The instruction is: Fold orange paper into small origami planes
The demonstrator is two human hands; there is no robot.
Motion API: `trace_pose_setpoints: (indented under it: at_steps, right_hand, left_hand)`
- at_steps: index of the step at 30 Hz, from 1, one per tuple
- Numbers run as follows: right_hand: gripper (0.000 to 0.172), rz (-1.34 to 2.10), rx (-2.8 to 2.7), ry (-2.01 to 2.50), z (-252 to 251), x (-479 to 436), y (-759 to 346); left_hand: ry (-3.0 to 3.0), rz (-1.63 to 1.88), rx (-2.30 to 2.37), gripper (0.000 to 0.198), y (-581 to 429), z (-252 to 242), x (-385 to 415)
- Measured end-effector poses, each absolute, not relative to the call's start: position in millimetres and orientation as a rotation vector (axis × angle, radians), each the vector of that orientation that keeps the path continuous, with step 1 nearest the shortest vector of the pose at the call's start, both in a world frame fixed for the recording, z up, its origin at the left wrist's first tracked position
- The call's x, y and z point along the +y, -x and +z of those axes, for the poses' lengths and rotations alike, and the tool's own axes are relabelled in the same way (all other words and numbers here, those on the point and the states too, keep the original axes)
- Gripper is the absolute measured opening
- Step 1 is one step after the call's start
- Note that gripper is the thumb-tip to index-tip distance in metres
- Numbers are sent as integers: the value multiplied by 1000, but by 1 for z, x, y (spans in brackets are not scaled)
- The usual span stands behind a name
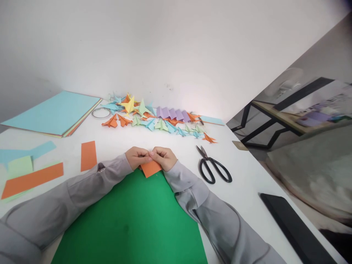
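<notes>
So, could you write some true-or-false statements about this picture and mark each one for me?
1. The left hand and the right hand both hold a small orange paper piece. True.
2. The black-handled metal scissors are in the right hand. False: those scissors lie on the white tabletop.
3. A large flat green sheet lies in front of the person. True.
4. The stack of large paper sheets is purple on top. False: that stack's top sheet is light blue.
5. Multicoloured folded paper shapes are gathered near the white wall. True.
</notes>
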State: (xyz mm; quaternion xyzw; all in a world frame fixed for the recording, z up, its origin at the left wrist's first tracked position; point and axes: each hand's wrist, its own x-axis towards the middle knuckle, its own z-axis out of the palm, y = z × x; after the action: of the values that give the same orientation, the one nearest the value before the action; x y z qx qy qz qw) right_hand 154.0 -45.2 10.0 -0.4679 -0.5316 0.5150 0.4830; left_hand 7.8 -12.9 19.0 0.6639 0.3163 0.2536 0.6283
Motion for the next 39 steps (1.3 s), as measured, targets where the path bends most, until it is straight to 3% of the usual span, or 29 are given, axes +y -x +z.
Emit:
trace_pose_setpoints:
  at_steps: [12,23,31,36,37,39]
  right_hand:
    - [40,1300,-968,1156,17,-47,-149]
    - [40,1367,-875,1162,16,-47,-149]
    - [44,1218,-792,1068,9,-36,-156]
    - [45,1183,-778,1056,7,-30,-159]
    - [46,1177,-791,1052,7,-30,-158]
    - [46,1163,-809,1050,7,-29,-156]
  left_hand:
    - [-1724,696,775,55,-10,17,-7]
    - [-1729,708,757,57,-9,18,-9]
    - [-1567,825,882,55,-7,15,-2]
    - [-1388,862,877,36,-8,14,1]
    - [-1412,873,846,38,-9,14,-1]
    - [-1506,927,774,62,-10,14,-5]
